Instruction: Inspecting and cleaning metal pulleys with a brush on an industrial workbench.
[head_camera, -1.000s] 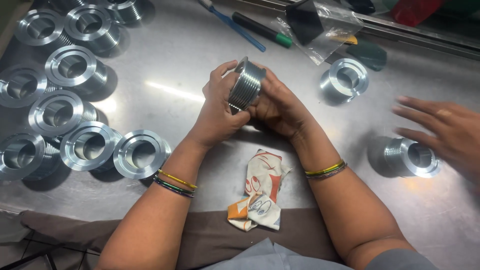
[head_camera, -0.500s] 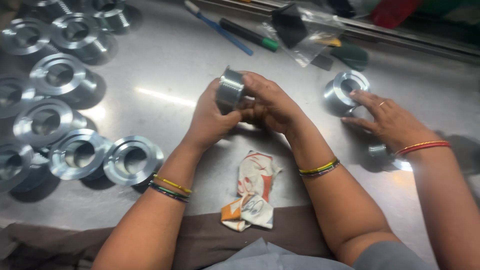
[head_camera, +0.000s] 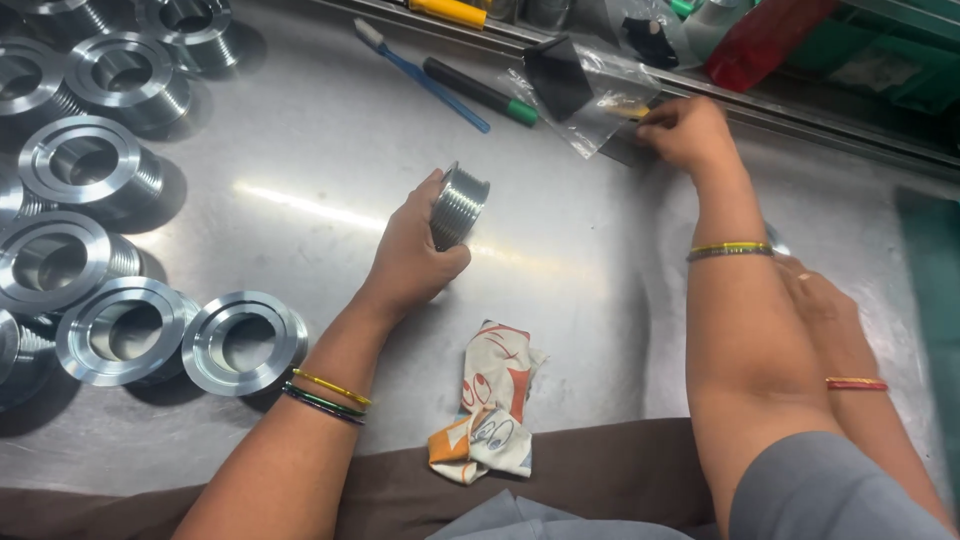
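My left hand (head_camera: 415, 255) grips a round threaded metal fitting (head_camera: 458, 206), holding it on its side just above the steel table (head_camera: 300, 170). My right hand (head_camera: 688, 130) is stretched out to the far side of the table. Its fingers pinch the edge of a clear plastic bag (head_camera: 585, 90) with a black piece inside. My right forearm crosses over another person's hand (head_camera: 820, 300), which rests on the table at the right and wears a red bangle.
Several flanged metal fittings (head_camera: 240, 340) stand in rows on the left. A blue toothbrush (head_camera: 420, 75) and a black-and-green marker (head_camera: 480, 92) lie at the back. A printed cloth (head_camera: 490, 400) lies near the front edge. Coloured items sit behind a rail at the back right.
My right hand let go of the fitting and reached away to the plastic bag at the back. My left hand alone now holds the fitting. The other person's hand came further in.
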